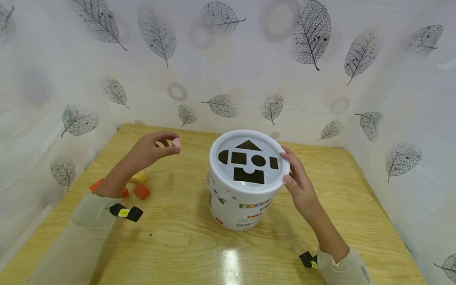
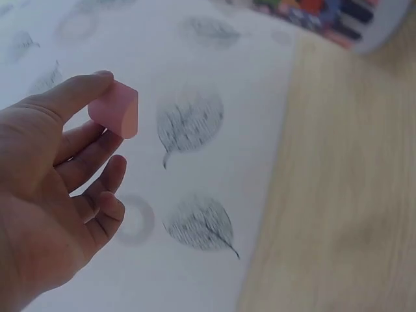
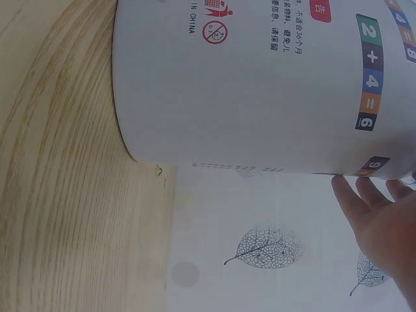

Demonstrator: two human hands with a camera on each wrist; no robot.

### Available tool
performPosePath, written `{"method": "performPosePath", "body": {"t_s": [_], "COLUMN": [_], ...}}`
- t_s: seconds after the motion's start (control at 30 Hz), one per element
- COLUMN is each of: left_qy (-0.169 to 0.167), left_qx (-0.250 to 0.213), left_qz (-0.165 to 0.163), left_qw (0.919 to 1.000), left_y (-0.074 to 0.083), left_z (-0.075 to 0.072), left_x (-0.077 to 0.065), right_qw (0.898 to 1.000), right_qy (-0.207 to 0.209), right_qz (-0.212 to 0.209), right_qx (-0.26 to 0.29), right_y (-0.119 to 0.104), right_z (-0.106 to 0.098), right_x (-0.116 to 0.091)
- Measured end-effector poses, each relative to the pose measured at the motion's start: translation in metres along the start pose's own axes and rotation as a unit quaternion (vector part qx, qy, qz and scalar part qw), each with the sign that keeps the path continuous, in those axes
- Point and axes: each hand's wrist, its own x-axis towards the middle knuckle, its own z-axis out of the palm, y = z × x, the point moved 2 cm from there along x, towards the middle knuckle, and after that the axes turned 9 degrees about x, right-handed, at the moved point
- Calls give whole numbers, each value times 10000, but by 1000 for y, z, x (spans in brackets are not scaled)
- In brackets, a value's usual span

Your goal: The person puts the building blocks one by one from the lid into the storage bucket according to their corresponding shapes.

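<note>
Between thumb and fingertips my left hand (image 1: 149, 149) pinches a small pink toy block (image 1: 176, 143), held up left of a white bucket (image 1: 235, 209). In the left wrist view the pink block (image 2: 116, 109) shows a rounded side and a flat end. The bucket's lid (image 1: 228, 174) has several dark shaped holes, among them a triangle, a square and a circle. My right hand (image 1: 301, 186) rests on the lid's right rim, thumb at the near side. In the right wrist view its fingers (image 3: 354, 198) touch the bucket's printed side (image 3: 247, 104).
Left of the bucket, partly behind my left forearm, lie a yellow block (image 1: 139, 177) and several orange-red blocks (image 1: 142, 191). The wooden table (image 1: 171, 245) meets a leaf-patterned curtain (image 1: 235, 71) at the back and sides.
</note>
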Motion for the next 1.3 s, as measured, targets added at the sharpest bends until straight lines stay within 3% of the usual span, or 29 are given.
{"method": "performPosePath", "body": {"t_s": [0.17, 0.43, 0.7, 0.9, 1.3], "left_qy": [106, 272, -22, -313, -726], "left_qx": [-165, -568, -817, -673, -393], "left_qz": [226, 822, 1191, 1491, 1516], "left_qw": [9996, 9946, 9895, 9860, 9850], "left_y": [37, 77, 110, 122, 123], "left_z": [-3, -5, 5, 15, 25], "left_x": [-5, -6, -3, 2, 11], "right_qw": [10000, 10000, 10000, 10000, 10000], "right_qy": [13, 27, -2, 3, 38], "right_qz": [9, -52, -35, -66, -45], "right_qx": [-11, 30, 29, -17, -55], "right_y": [0, 0, 0, 0, 0], "right_z": [-1, -1, -2, 0, 0], "right_x": [0, 1, 0, 0, 1]}}
